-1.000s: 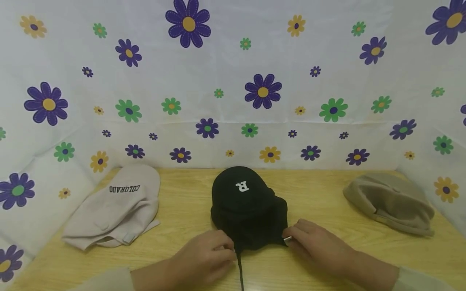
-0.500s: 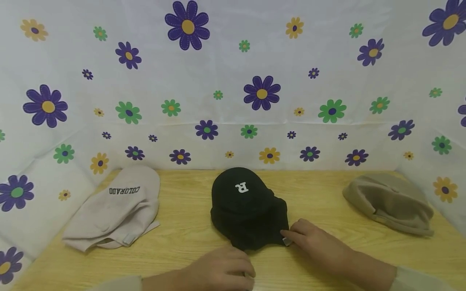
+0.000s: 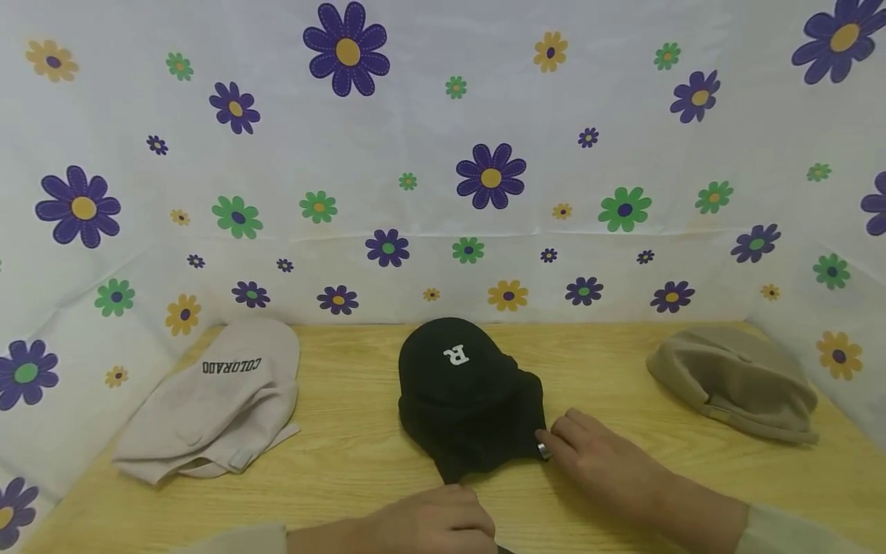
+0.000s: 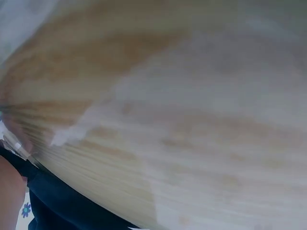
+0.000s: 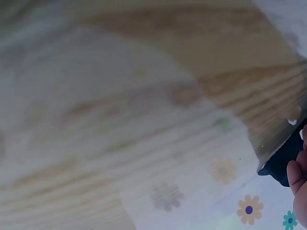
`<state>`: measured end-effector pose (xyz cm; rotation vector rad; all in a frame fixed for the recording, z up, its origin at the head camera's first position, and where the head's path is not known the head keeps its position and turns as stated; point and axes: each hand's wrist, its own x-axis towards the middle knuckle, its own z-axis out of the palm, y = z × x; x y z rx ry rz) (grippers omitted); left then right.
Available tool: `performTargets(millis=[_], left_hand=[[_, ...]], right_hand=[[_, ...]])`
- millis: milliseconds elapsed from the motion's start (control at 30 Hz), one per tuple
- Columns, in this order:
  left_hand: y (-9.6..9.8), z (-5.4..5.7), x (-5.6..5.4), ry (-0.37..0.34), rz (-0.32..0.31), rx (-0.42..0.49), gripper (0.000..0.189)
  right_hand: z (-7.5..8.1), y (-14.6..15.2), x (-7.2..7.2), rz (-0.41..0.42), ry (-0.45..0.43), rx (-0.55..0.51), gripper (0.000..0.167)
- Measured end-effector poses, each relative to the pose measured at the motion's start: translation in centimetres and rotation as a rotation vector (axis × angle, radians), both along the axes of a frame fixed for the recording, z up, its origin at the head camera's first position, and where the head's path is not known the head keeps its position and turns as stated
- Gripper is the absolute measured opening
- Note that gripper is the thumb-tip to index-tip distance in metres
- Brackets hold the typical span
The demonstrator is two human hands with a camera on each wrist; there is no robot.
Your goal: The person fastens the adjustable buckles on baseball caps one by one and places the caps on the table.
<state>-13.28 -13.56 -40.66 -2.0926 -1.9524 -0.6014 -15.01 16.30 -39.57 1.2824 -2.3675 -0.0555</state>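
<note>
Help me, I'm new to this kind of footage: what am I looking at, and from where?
There's no machine here, just a person's two bare hands. The wide picture comes from a camera worn on the head; the other two come from one on each wrist and show mostly hazy wood. On the wooden table lie a pale cap, marked COLORADO, a black cap and a brown cap, with a flowered cloth behind. The left hand grips the black cap's near corner, its fingertips hidden; the right hand pinches the right corner, by a small silvery piece.
</note>
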Motion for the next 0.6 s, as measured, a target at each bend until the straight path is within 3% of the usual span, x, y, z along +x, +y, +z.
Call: performTargets(millis=[133, 233, 367, 500, 600], left_hand=[[0.0, 0.0, 0.2, -0.008, 0.019, 0.031, 0.015], [0.0, 0.0, 0.3, 0.009, 0.054, 0.066, 0.01], [0.3, 0.2, 0.4, 0.076, 0.124, 0.147, 0.005], [0.7, 0.5, 0.0, 0.185, 0.165, 0.256, 0.005], [1.0, 0.7, -0.3, 0.242, 0.199, 0.316, 0.005]], right_hand=[[0.1, 0.0, -0.2, 0.011, 0.059, 0.007, 0.041], [0.0, -0.1, -0.4, 0.044, 0.12, -0.002, 0.025], [0.0, -0.2, -0.4, 0.093, 0.172, -0.008, 0.059], [0.3, -0.4, -0.1, 0.139, 0.1, -0.038, 0.024], [0.5, -0.8, 0.1, 0.183, 0.036, -0.07, 0.034]])
